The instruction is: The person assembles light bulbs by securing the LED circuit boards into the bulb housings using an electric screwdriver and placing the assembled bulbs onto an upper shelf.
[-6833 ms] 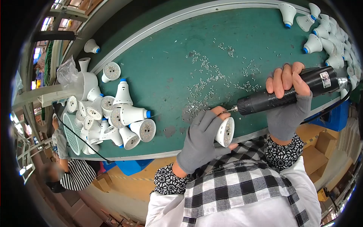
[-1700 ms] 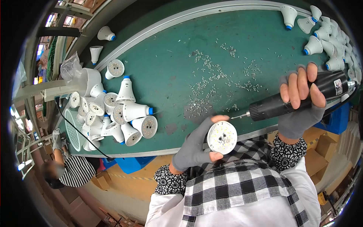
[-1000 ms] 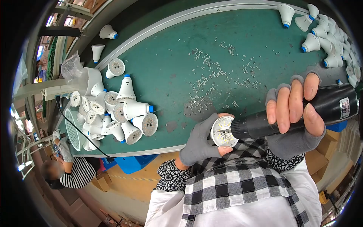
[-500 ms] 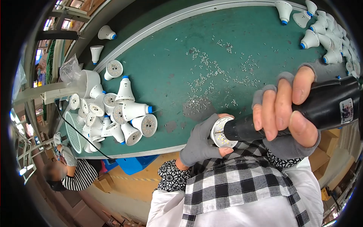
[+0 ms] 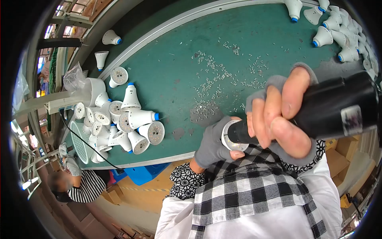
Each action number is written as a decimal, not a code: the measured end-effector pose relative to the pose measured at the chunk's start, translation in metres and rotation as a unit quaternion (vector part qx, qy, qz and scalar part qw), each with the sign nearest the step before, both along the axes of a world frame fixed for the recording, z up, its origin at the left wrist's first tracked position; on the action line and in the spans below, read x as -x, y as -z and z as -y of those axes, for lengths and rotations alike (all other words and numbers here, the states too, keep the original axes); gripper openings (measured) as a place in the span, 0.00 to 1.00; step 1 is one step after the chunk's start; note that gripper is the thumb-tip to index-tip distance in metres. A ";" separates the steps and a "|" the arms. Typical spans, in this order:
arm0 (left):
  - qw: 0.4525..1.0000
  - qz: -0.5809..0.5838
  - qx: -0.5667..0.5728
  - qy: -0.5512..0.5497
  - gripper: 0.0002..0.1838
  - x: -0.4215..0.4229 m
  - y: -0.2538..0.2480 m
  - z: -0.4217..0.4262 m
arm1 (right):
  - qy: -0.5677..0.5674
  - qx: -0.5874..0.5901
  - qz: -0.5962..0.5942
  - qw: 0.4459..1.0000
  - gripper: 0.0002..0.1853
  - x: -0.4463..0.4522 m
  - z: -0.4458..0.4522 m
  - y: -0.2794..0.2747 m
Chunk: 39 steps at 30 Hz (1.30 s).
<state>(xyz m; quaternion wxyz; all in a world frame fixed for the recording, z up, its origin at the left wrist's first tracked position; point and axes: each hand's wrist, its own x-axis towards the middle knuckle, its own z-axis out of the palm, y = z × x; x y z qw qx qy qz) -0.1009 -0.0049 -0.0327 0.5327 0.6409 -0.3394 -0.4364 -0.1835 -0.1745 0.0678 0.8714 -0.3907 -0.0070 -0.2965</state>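
- The left hand [image 5: 213, 145], in a grey glove with bare fingertips, was curled around the round white bulb body [image 5: 230, 146], thumb at its lower edge and a finger at its upper edge.
- That bulb body was just in front of the person's checked apron [image 5: 250, 195], at the near edge of the green surface [image 5: 171, 79], its open, LED-studded face turned toward the tool.
- The right hand [image 5: 280, 115], gloved likewise, was closed around a thick black power screwdriver [image 5: 326, 107], fingers wrapped over the barrel and thumb pressed along it.
- The screwdriver's nose overlapped the bulb's face and hid part of it; whether the bit touched a screw could not be told.
- Small metal pieces [image 5: 205, 111] lay scattered on the surface beyond the hands.
- More white bulb bodies [image 5: 142, 116] lay clustered to the left, well apart from both hands.
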 end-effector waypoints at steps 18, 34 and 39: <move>0.967 0.174 -0.059 0.179 0.43 -0.009 -0.098 0.168 | 0.126 -0.316 -0.094 0.936 0.07 0.087 0.073 0.100; 0.883 0.440 0.165 0.004 0.47 -0.019 -0.042 0.337 | 0.065 -0.303 -0.021 0.951 0.08 0.100 0.080 0.128; 0.696 0.561 -0.145 -0.423 0.47 -0.272 -0.018 0.257 | 0.099 -0.310 -0.038 0.945 0.09 0.095 0.074 0.117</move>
